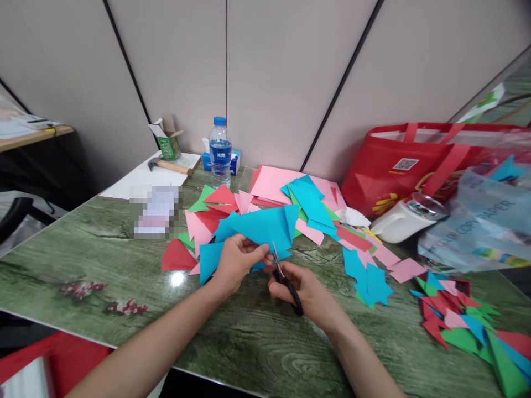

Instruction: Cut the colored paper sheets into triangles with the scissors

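In the head view my left hand (238, 258) pinches the lower edge of a folded sheet of blue paper (265, 224), lifted over a pile of coloured scraps. My right hand (301, 287) is closed around the black handle of a pair of scissors (286, 279). The blades point up and away from me and touch or overlap the blue paper's lower edge; whether they are cutting into it I cannot tell. Under and behind the paper lie red pieces (178, 257), pink sheets (274, 182) and more blue pieces (313, 210).
Behind the pile stand a water bottle (220, 157) and a tissue box (235, 162). A hammer (170, 166) lies at the back left, near a small green box (168, 146). To the right are a white mug (396, 224), a red bag (373, 166) and a heap of cut scraps (464, 318).
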### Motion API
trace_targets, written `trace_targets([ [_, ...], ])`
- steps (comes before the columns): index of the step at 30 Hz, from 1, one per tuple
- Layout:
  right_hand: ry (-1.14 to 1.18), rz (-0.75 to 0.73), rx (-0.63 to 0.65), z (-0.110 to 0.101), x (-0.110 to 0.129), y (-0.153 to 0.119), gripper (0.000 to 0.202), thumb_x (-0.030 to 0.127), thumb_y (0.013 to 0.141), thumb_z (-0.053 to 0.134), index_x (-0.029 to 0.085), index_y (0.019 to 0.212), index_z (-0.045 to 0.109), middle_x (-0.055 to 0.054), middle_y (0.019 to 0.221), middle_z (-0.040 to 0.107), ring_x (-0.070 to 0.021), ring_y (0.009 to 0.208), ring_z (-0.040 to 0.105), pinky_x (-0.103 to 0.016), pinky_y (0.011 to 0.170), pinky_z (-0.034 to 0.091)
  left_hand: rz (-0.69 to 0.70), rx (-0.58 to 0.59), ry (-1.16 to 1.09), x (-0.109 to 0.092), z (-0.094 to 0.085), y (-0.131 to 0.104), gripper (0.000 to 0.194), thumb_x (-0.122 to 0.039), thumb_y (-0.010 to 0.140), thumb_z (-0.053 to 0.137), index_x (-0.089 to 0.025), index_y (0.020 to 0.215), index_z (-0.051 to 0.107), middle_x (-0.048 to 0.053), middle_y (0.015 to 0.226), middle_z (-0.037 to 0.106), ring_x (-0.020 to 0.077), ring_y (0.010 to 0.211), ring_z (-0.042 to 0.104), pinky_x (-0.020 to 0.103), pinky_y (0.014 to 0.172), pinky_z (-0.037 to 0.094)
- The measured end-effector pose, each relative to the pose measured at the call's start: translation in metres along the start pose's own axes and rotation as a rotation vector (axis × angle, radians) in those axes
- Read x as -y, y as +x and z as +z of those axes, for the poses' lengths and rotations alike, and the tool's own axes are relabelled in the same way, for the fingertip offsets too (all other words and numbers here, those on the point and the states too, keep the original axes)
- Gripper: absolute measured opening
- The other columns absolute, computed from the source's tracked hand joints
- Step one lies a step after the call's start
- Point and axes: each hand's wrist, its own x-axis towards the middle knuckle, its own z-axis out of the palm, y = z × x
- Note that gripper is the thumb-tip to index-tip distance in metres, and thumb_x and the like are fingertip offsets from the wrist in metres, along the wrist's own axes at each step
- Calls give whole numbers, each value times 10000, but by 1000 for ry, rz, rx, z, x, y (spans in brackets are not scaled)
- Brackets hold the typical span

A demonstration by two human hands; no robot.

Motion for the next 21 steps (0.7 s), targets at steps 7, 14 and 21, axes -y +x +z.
trace_targets([
  [7, -24, 11, -28, 1, 0, 0, 357, 408, 618, 768, 178, 849, 623, 31, 634, 526, -106, 559, 430, -221, 522, 348, 3, 10, -49, 1, 0, 0, 177, -253, 636, 736, -128, 672, 617, 33, 599, 693, 159, 555, 654, 252, 555, 530],
  [14, -20, 3, -25, 2, -1, -1, 372, 432, 618, 758, 168, 835, 612, 27, 652, 525, -103, 563, 432, -221, 520, 345, 5, 5, -45, 2, 0, -1, 167, -250, 638, 732, -128, 677, 625, 29, 603, 693, 157, 551, 651, 248, 552, 525],
  [21, -33, 8, -23, 1, -2, -1, 417, 476, 624, 737, 158, 855, 597, 26, 649, 520, -110, 584, 434, -234, 543, 353, -7, 5, -39, 0, 1, -1, 174, -249, 630, 734, -118, 643, 619, 39, 589, 687, 157, 542, 645, 251, 551, 524],
])
